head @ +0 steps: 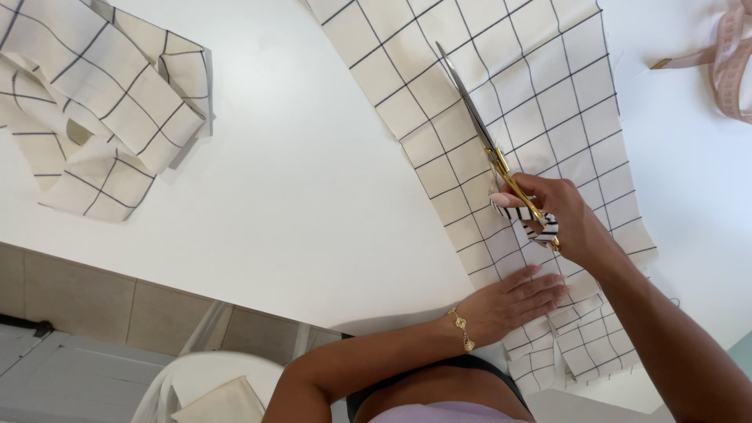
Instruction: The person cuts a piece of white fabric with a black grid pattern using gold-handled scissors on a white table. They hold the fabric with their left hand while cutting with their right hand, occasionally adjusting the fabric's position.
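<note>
My right hand grips gold-handled scissors whose handles are wrapped in striped fabric. The blades lie closed along the cream fabric with a dark grid pattern, pointing away from me. My left hand lies flat, fingers together, pressing the near end of that fabric onto the white table. A gold bracelet sits on the left wrist. The fabric strip runs from the top of the view down to the table's near edge, where its end hangs in cut pieces.
A crumpled pile of the same grid fabric lies at the table's far left. A pink measuring tape is at the top right. Below the table edge are a tiled floor and a white chair with a cream cloth on it.
</note>
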